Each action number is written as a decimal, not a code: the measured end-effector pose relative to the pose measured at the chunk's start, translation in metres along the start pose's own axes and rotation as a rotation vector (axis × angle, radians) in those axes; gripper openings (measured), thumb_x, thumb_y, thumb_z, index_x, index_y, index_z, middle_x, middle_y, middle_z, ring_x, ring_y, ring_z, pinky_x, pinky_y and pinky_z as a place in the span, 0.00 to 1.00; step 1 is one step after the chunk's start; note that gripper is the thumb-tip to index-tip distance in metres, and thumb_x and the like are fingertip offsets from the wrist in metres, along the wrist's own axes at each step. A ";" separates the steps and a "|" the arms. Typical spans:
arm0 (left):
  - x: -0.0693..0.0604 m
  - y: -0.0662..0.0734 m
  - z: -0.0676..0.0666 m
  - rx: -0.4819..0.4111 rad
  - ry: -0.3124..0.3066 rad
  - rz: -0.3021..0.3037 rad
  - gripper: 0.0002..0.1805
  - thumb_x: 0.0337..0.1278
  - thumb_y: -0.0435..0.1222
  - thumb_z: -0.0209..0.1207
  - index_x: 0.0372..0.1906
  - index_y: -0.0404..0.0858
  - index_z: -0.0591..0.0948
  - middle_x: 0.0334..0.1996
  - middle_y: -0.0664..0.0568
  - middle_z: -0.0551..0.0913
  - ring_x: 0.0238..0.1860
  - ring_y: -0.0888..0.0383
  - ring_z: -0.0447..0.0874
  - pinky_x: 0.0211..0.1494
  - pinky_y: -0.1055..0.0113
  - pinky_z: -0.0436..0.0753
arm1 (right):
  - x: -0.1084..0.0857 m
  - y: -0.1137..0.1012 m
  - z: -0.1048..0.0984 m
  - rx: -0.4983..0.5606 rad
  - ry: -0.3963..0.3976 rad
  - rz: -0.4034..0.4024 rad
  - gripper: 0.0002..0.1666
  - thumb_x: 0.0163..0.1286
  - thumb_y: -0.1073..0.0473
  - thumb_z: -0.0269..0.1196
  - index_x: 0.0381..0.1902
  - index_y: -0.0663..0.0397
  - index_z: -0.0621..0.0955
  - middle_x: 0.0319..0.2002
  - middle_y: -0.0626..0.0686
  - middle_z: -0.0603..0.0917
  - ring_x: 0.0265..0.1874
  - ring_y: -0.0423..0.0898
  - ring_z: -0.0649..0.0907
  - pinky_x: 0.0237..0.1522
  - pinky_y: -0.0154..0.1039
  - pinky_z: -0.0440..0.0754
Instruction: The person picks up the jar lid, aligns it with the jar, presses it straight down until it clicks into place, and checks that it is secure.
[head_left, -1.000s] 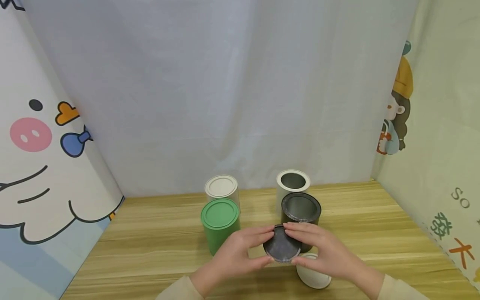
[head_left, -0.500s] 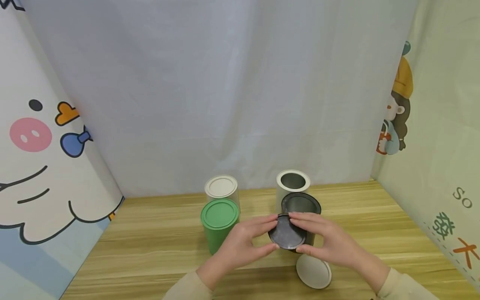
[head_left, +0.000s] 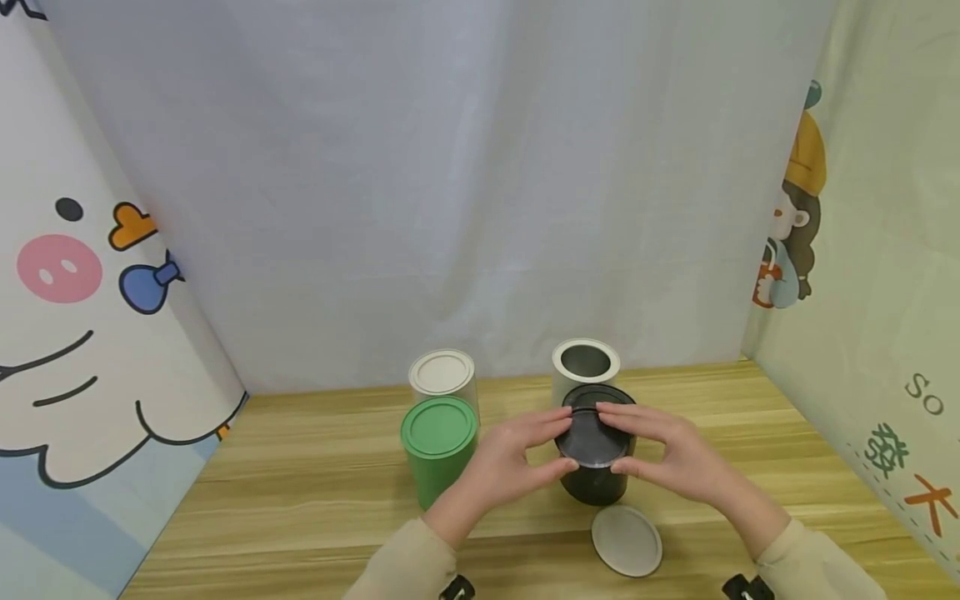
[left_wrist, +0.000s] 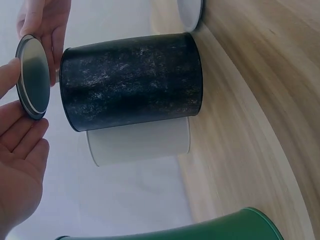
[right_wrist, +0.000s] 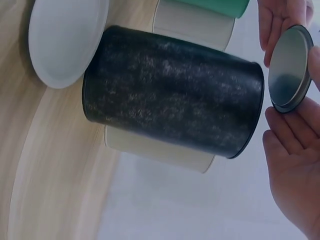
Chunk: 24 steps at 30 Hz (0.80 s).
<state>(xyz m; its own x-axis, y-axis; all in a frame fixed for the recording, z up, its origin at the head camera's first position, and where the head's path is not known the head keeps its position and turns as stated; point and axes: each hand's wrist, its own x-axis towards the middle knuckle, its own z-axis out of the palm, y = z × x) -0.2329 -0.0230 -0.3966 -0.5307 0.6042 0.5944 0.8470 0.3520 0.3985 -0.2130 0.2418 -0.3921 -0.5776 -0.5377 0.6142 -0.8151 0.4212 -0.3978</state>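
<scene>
A black round lid [head_left: 594,442] is held between my two hands, just above the black tin can [head_left: 592,487]. My left hand [head_left: 516,454] grips its left edge with thumb and fingers. On the opposite edge my right hand [head_left: 675,450] does the same. Both wrist views show a gap between lid and can; the lid's shiny metal underside [left_wrist: 36,75] faces the can's top. The can stands upright, its surface scuffed dark [right_wrist: 172,90]. A loose white lid [head_left: 627,542] lies on the table in front of it.
Behind the black can stands a white can [head_left: 561,379] with an opening in its top. To the left are a green can [head_left: 440,429] with its lid on and a lidded white can [head_left: 442,372] behind it. Curtains enclose the wooden table [head_left: 300,500].
Both hands have carried the black lid away from me and slightly right, from in front of the black can to over its top. The cans and the white lid stay put.
</scene>
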 end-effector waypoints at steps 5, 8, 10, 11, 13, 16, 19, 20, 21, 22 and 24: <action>0.012 -0.004 0.008 0.013 -0.011 -0.032 0.27 0.56 0.41 0.71 0.60 0.34 0.81 0.62 0.47 0.79 0.62 0.51 0.78 0.64 0.62 0.75 | -0.001 0.006 -0.006 -0.024 0.023 0.054 0.35 0.53 0.65 0.76 0.61 0.60 0.81 0.59 0.56 0.81 0.62 0.46 0.77 0.61 0.24 0.68; 0.018 -0.006 0.010 0.014 -0.012 -0.039 0.27 0.56 0.40 0.71 0.59 0.33 0.81 0.61 0.46 0.79 0.62 0.50 0.78 0.65 0.61 0.74 | 0.000 0.009 -0.009 -0.026 0.028 0.074 0.34 0.54 0.66 0.75 0.61 0.60 0.80 0.59 0.57 0.81 0.62 0.45 0.77 0.60 0.23 0.68; 0.021 -0.006 0.011 0.016 -0.017 -0.048 0.27 0.56 0.40 0.70 0.59 0.33 0.81 0.61 0.46 0.79 0.62 0.50 0.78 0.65 0.61 0.74 | 0.000 0.012 -0.010 -0.028 0.031 0.078 0.34 0.55 0.67 0.75 0.61 0.61 0.80 0.60 0.58 0.81 0.62 0.44 0.77 0.60 0.23 0.68; 0.023 -0.007 0.012 0.020 -0.020 -0.049 0.27 0.56 0.41 0.70 0.60 0.33 0.81 0.61 0.46 0.79 0.62 0.50 0.78 0.65 0.61 0.74 | 0.001 0.013 -0.011 -0.031 0.030 0.083 0.33 0.55 0.67 0.75 0.61 0.61 0.80 0.60 0.58 0.81 0.61 0.45 0.77 0.60 0.23 0.68; 0.027 -0.007 0.013 0.033 -0.028 -0.054 0.27 0.57 0.41 0.70 0.60 0.34 0.81 0.62 0.46 0.79 0.62 0.51 0.78 0.65 0.62 0.74 | 0.001 0.015 -0.013 -0.044 0.026 0.097 0.33 0.56 0.66 0.74 0.61 0.61 0.80 0.60 0.59 0.80 0.60 0.47 0.78 0.59 0.22 0.69; 0.031 -0.009 0.016 0.048 -0.045 -0.071 0.28 0.58 0.42 0.69 0.61 0.35 0.80 0.62 0.47 0.79 0.62 0.52 0.77 0.66 0.63 0.73 | 0.000 0.019 -0.015 -0.058 0.015 0.123 0.32 0.58 0.65 0.74 0.62 0.61 0.80 0.60 0.59 0.80 0.59 0.52 0.78 0.59 0.23 0.69; 0.034 -0.013 0.019 0.054 -0.064 -0.094 0.28 0.58 0.43 0.69 0.62 0.35 0.80 0.63 0.48 0.78 0.63 0.52 0.77 0.66 0.63 0.73 | -0.001 0.024 -0.016 -0.076 -0.002 0.143 0.32 0.59 0.64 0.73 0.62 0.60 0.79 0.61 0.58 0.80 0.59 0.55 0.78 0.59 0.24 0.70; 0.034 -0.014 0.020 0.056 -0.070 -0.103 0.28 0.58 0.43 0.69 0.62 0.36 0.80 0.63 0.48 0.78 0.63 0.53 0.77 0.66 0.63 0.73 | -0.001 0.026 -0.016 -0.082 -0.007 0.146 0.32 0.59 0.63 0.73 0.63 0.60 0.79 0.61 0.58 0.80 0.59 0.57 0.78 0.59 0.25 0.70; 0.035 -0.015 0.021 0.060 -0.077 -0.112 0.29 0.58 0.43 0.69 0.62 0.36 0.79 0.63 0.49 0.78 0.63 0.53 0.76 0.66 0.63 0.73 | -0.001 0.028 -0.015 -0.087 -0.012 0.149 0.32 0.60 0.63 0.73 0.63 0.59 0.79 0.61 0.57 0.80 0.59 0.57 0.78 0.59 0.26 0.70; 0.035 -0.016 0.022 0.065 -0.083 -0.118 0.28 0.59 0.44 0.68 0.62 0.36 0.79 0.63 0.49 0.77 0.63 0.53 0.76 0.66 0.63 0.73 | -0.001 0.029 -0.015 -0.093 -0.016 0.152 0.32 0.60 0.62 0.73 0.63 0.59 0.79 0.61 0.57 0.80 0.59 0.58 0.78 0.60 0.26 0.70; 0.036 -0.018 0.023 0.077 -0.088 -0.124 0.28 0.59 0.44 0.68 0.62 0.37 0.80 0.63 0.50 0.78 0.63 0.54 0.76 0.66 0.64 0.73 | -0.001 0.032 -0.015 -0.097 -0.023 0.155 0.32 0.61 0.62 0.73 0.63 0.59 0.79 0.61 0.57 0.80 0.59 0.59 0.77 0.60 0.27 0.70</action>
<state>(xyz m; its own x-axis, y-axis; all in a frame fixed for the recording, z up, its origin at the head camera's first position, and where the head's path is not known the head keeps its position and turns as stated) -0.2668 0.0094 -0.3986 -0.6294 0.6121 0.4788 0.7768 0.4793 0.4084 -0.2384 0.2665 -0.3953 -0.6980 -0.4766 0.5344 -0.7084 0.5686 -0.4182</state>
